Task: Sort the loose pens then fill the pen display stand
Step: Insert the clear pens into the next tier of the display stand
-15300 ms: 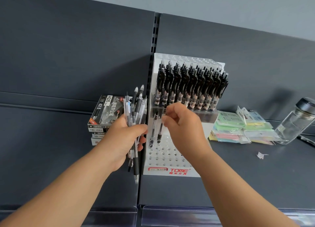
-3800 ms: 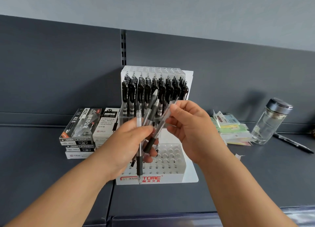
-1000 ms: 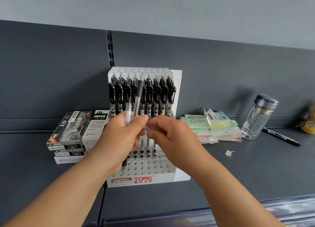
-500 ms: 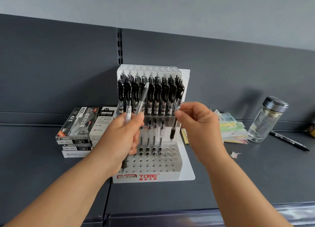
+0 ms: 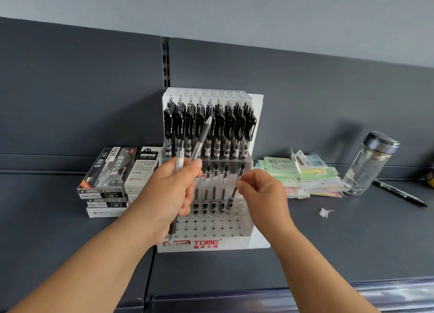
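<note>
On the grey shelf (image 5: 328, 242), the right grip (image 5: 260, 193) pinched a tilted pen (image 5: 233, 195), tip at a front hole of the pen display stand (image 5: 206, 242). The left grip (image 5: 169, 195) clasped two loose pens (image 5: 199, 143)

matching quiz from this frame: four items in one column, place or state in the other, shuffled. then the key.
1. pen boxes
2. glass bottle
3. left hand
4. right hand

A. upright, right of the stand
B. grips loose pens
C. stacked left of the stand
D. pinches one tilted pen with its tip at a stand hole

Pairs: 1-C, 2-A, 3-B, 4-D
</note>
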The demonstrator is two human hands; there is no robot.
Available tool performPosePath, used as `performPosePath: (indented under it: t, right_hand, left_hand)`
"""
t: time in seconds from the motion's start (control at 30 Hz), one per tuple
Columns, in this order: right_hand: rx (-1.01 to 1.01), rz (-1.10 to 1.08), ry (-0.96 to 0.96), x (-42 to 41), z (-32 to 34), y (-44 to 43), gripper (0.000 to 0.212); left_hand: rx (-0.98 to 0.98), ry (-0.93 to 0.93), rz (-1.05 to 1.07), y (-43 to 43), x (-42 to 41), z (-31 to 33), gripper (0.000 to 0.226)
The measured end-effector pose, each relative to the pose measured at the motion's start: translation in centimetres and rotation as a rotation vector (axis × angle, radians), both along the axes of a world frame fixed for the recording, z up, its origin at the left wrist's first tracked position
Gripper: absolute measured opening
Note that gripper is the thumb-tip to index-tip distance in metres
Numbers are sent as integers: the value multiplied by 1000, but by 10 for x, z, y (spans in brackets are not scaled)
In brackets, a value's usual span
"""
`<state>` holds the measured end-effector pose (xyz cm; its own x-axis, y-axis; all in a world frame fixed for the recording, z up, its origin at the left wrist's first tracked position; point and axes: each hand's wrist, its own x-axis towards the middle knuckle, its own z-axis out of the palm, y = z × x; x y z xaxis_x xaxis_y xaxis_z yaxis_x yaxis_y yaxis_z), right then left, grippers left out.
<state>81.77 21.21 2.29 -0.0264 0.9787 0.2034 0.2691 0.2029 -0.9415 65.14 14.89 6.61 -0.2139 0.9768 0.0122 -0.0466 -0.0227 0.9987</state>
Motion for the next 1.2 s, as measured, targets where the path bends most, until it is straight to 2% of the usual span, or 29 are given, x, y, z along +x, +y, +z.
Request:
performPosePath:
  t: [0.13, 0.27, 0.4, 0.5, 0.53, 0.6, 0.7, 0.77, 0.9, 0.97, 1.03, 1.13, 1.2]
  right_hand:
    - [-2, -4, -48, -2, -2, 2, 15]
    - [35, 5, -187, -4, -6, 2, 14]
    - [29, -7, -232, -2, -4, 4, 14]
    - [45, -56, -286, 0, 2, 1, 7]
    - [79, -91, -258, 1, 7, -1, 6]
    - [116, -88, -63, 0, 21, -6, 6]
    - [-2, 139, 330, -2, 45, -14, 7]
    - [-89, 220, 514, 0, 55, -14, 7]
    - [-233, 151, 679, 12, 56, -7, 12]
    - [-306, 120, 634, 19, 49, -2, 13]
    - [-276, 42, 421, 21, 43, 0, 12]
    - [52, -112, -93, 23, 42, -4, 4]
    - [229, -16, -252, 20, 49, -11, 4]
  left_hand:
    - [-12, -7, -17, 1, 2, 0, 20]
    - [-29, -26, -51, 1, 4, 2, 13]
    - [-20, -17, -77, 0, 5, 2, 17]
    - [-1, 18, -98, 0, 6, 4, 15]
    - [7, 33, -107, 0, 7, 4, 14]
    - [18, 74, -127, 2, 7, 4, 13]
    - [26, 159, -178, 4, 9, 3, 12]
    - [43, 204, -186, 4, 13, 4, 13]
    - [103, 189, -98, 5, 17, 10, 18]
    - [128, 149, -48, 6, 17, 13, 11]
    - [162, 148, -22, 8, 19, 14, 6]
    - [201, 164, 23, 13, 24, 14, 4]
    - [222, 203, 34, 16, 26, 13, 4]
